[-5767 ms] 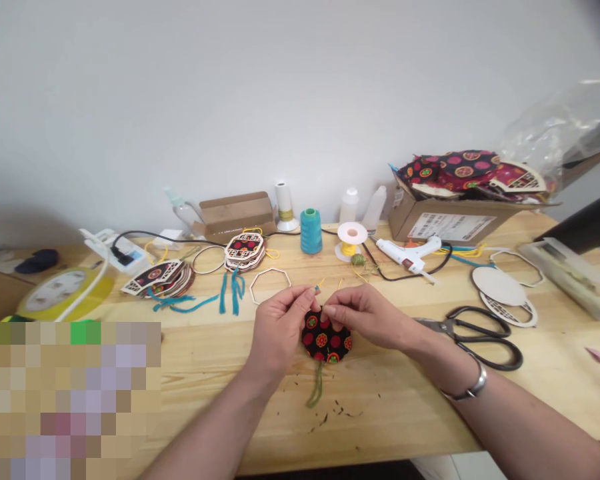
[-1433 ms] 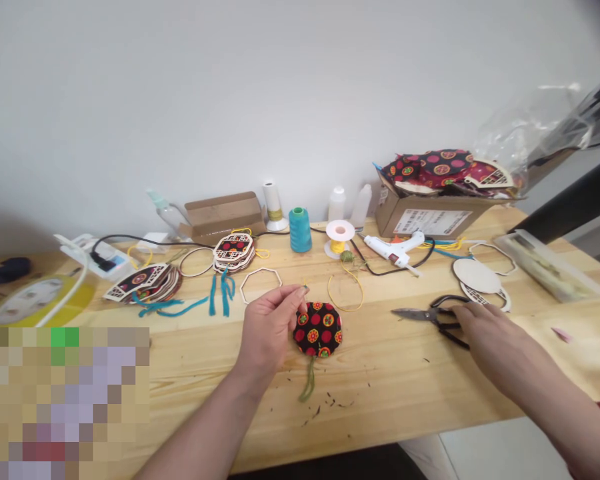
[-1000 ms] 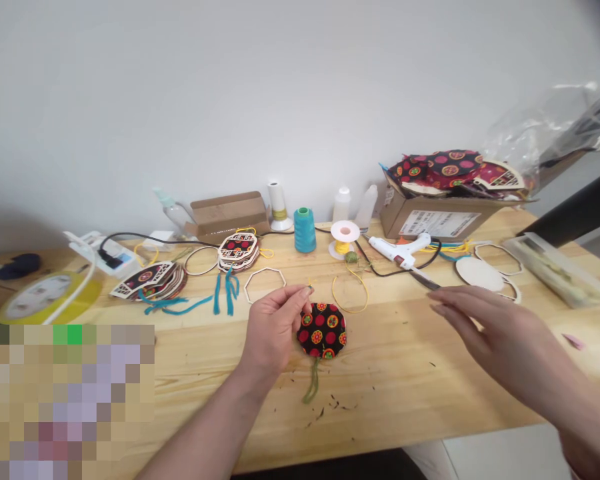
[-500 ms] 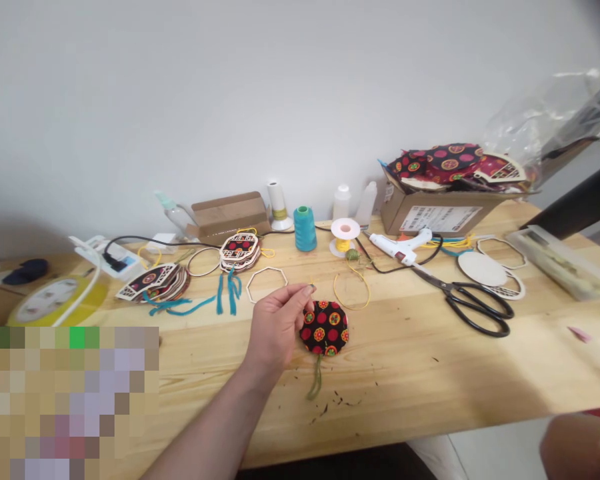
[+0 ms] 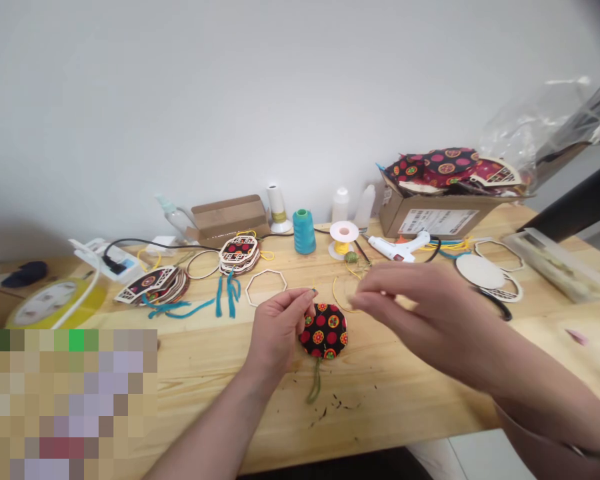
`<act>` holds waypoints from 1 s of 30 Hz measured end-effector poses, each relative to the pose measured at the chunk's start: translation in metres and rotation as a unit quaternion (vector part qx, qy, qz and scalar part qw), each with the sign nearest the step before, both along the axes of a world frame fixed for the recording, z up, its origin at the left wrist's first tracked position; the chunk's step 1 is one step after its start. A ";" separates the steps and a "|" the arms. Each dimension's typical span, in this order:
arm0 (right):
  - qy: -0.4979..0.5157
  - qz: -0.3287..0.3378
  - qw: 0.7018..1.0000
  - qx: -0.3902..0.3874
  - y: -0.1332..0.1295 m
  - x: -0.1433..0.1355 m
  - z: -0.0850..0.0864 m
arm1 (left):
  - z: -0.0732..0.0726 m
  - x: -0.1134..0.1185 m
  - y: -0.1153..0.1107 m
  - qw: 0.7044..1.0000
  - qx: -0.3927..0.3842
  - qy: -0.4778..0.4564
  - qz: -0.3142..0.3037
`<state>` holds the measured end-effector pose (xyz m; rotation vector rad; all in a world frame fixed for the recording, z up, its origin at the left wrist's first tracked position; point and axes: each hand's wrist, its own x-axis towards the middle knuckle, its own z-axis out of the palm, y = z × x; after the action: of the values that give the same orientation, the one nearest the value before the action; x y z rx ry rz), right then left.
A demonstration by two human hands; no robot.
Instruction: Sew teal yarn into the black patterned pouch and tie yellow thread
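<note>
My left hand (image 5: pixel 283 327) is closed in a pinch at the upper left edge of an octagonal piece covered in black fabric with red and yellow flower dots (image 5: pixel 325 333). From the bottom of that piece hangs an olive-green cord loop (image 5: pixel 315 385). To its right, my right hand (image 5: pixel 415 320) hovers over the table with thumb and forefinger pressed together. Motion smears it, and whatever its fingertips hold is too small to make out. A thin yellow cord (image 5: pixel 336 293) curves just behind those fingertips. My right hand and forearm cover most of the black-handled scissors (image 5: pixel 500 308).
Behind stand a teal thread cone (image 5: pixel 304 233), a yellow-cord spool (image 5: pixel 344 233) and a glue gun (image 5: pixel 395 250). Wooden-framed pieces (image 5: pixel 239 253) and an octagonal ring (image 5: pixel 250 293) lie left. A cardboard box of fabric pieces (image 5: pixel 440 217) stands back right. Dark scraps (image 5: pixel 336 403) litter the front.
My right hand has come in from the lower right edge to beside the fabric-covered piece, its fingers now pinched, hiding most of the scissors. My left hand keeps its pinch.
</note>
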<state>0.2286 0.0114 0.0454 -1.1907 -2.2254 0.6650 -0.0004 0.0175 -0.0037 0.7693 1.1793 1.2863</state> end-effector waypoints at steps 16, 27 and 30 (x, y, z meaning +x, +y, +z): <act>0.371 -0.031 0.863 -0.342 0.041 -0.083 -0.047 | -0.001 0.002 -0.003 0.997 -0.009 0.056 -0.049; 0.315 -0.059 0.909 -0.266 0.039 -0.086 -0.049 | 0.001 0.004 -0.003 0.998 -0.015 0.042 -0.049; 0.321 -0.056 0.910 -0.257 0.040 -0.087 -0.051 | 0.002 0.003 -0.004 0.998 -0.013 0.037 -0.055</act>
<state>0.1414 0.0509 -0.0060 -1.0979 -1.4555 1.4190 0.0031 0.0140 -0.0020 0.8562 1.1937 1.1587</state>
